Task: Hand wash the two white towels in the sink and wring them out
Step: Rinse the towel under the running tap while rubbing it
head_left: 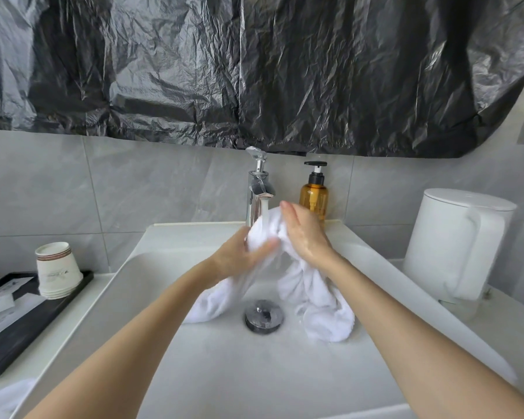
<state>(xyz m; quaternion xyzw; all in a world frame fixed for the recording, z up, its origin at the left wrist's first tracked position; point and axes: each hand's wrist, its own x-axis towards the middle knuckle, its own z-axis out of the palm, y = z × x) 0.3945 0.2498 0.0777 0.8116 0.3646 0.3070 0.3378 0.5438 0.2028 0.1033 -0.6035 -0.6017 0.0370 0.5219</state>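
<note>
A wet white towel (315, 300) is bunched up under the running tap (259, 189), its two ends hanging down into the white sink (224, 373) on either side of the drain (263, 316). My left hand (239, 255) grips the raised middle of the towel from the left, thumb across the cloth. My right hand (303, 231) presses flat against the towel from the right, fingers straight and pointing up. Water falls from the spout onto the top of the bundle. A second white towel (3, 397) shows at the bottom left corner, on the counter.
An amber soap pump bottle (314, 195) stands right of the tap. A white kettle (457, 246) sits on the right counter. Stacked paper cups (56, 270) stand on a black tray (28, 328) at left. Black plastic sheeting (254, 71) covers the wall above.
</note>
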